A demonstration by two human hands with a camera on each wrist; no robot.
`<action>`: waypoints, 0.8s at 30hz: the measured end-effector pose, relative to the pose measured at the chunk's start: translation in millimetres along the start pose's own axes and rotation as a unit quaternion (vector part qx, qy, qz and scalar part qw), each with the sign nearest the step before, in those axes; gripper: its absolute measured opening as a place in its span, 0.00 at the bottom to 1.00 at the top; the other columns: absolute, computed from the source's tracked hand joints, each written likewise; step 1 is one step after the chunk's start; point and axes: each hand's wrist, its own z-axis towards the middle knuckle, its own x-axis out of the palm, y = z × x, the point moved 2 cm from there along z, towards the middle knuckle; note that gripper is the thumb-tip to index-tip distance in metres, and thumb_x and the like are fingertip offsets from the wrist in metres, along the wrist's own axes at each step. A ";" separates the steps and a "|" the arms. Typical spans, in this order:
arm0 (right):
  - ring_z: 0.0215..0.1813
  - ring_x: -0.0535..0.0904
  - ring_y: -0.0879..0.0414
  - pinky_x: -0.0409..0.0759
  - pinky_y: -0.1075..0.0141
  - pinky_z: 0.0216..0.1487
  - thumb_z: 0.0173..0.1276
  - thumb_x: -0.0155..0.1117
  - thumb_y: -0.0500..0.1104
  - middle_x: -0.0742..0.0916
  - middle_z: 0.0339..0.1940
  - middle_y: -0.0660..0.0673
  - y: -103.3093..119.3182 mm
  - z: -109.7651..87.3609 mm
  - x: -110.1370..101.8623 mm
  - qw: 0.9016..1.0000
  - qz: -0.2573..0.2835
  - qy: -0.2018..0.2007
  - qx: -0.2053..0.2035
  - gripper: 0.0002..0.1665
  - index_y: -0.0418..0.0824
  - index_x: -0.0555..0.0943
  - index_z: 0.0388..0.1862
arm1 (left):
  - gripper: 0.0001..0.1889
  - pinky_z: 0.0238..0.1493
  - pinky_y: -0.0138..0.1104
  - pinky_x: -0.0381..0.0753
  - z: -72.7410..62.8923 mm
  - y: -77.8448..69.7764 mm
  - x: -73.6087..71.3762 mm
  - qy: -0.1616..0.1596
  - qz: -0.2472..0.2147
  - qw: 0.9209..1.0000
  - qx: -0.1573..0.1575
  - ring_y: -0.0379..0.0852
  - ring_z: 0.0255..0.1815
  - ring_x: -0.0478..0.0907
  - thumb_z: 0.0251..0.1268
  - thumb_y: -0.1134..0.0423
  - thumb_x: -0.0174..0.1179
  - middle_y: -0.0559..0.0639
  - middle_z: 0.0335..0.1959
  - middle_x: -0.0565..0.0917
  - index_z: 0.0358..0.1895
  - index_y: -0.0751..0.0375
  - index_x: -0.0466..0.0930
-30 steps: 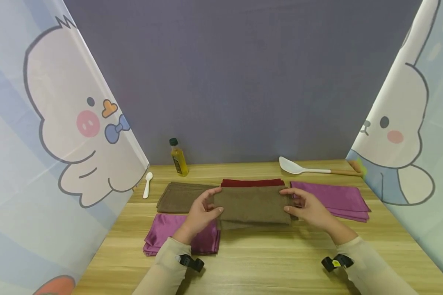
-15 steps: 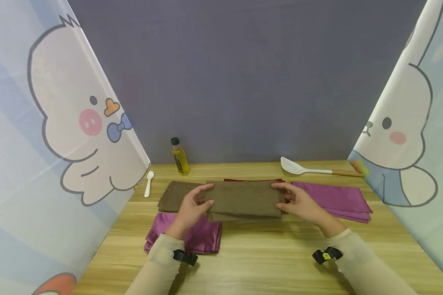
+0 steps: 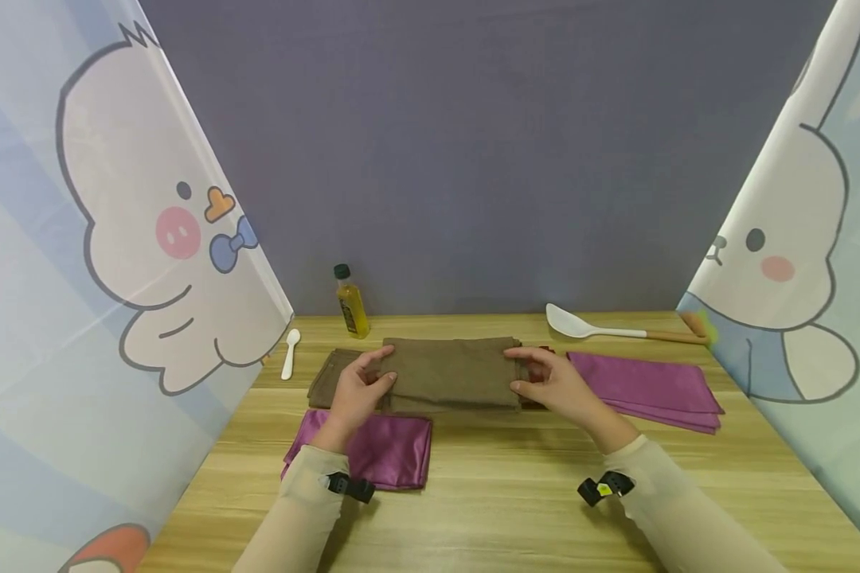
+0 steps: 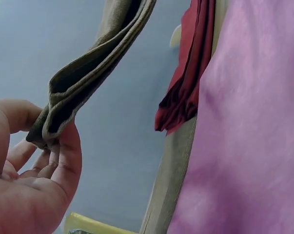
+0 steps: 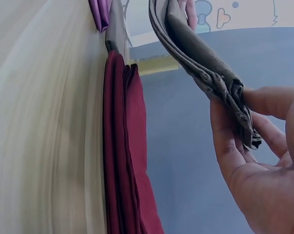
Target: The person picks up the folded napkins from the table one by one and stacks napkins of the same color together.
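Observation:
A folded brown cloth [image 3: 450, 372] is held up between both hands, clear of the table in the wrist views. At its left end my left hand [image 3: 354, 391] pinches the folded layers between thumb and fingers; my right hand [image 3: 555, 387] does likewise at the right end. Behind and below it lies a folded dark red cloth [image 5: 125, 146], mostly hidden in the head view. A second folded brown cloth [image 3: 327, 382] lies on the table to the left, partly covered by my left hand. Nearest to my left wrist is a shiny purple folded cloth [image 3: 394, 454].
Another purple folded cloth [image 3: 645, 386] lies at the right. Behind it is a white spatula [image 3: 569, 322] with a wooden handle. At the back left stand an oil bottle [image 3: 353, 306] and a small white spoon [image 3: 290, 354]. Printed curtains flank the wooden table [image 3: 502, 509].
Both hands have carried the brown cloth leftward and a little farther back. It now overlaps the left brown cloth's edge in view and covers most of the red one.

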 end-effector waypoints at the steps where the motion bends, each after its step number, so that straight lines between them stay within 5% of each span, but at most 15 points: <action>1: 0.52 0.84 0.53 0.86 0.64 0.42 0.69 0.74 0.34 0.77 0.72 0.32 -0.4 1.9 1.9 1.000 0.002 -0.003 0.001 0.31 0.37 0.78 0.70 | 0.25 0.34 0.29 0.77 0.7 -0.1 -1.5 -0.001 0.005 1.000 0.003 0.45 0.40 0.79 0.72 0.70 0.67 0.53 0.71 0.77 0.70 0.55 0.80; 5: 0.53 0.84 0.52 0.85 0.64 0.42 0.70 0.74 0.34 0.77 0.72 0.33 -3.1 8.9 9.9 1.000 0.004 -0.012 -0.004 0.30 0.37 0.79 0.69 | 0.27 0.44 0.31 0.78 0.8 -1.2 -5.9 0.009 0.021 1.000 0.006 0.52 0.52 0.78 0.73 0.72 0.65 0.53 0.75 0.73 0.73 0.57 0.76; 12: 0.41 0.81 0.55 0.81 0.66 0.34 0.68 0.75 0.34 0.84 0.60 0.35 -7.3 16.4 22.2 0.999 -0.002 -0.036 -0.007 0.26 0.38 0.82 0.65 | 0.27 0.45 0.28 0.78 1.9 8.2 -14.4 -0.003 0.010 1.000 -0.004 0.49 0.53 0.78 0.73 0.73 0.63 0.53 0.75 0.73 0.73 0.59 0.76; 19: 0.52 0.80 0.48 0.82 0.62 0.41 0.69 0.75 0.37 0.83 0.62 0.38 -7.2 23.9 31.1 0.999 -0.008 -0.052 0.006 0.22 0.39 0.84 0.61 | 0.21 0.35 0.28 0.81 2.3 15.6 -23.3 -0.049 -0.034 0.998 -0.022 0.41 0.39 0.82 0.73 0.69 0.66 0.63 0.58 0.83 0.68 0.61 0.81; 24: 0.60 0.80 0.43 0.82 0.57 0.48 0.69 0.75 0.37 0.82 0.67 0.41 -7.8 28.1 37.2 0.997 -0.023 -0.075 0.024 0.18 0.44 0.87 0.57 | 0.21 0.38 0.27 0.82 3.4 17.6 -26.0 -0.079 -0.052 0.995 -0.023 0.38 0.42 0.84 0.71 0.70 0.68 0.66 0.57 0.83 0.65 0.66 0.82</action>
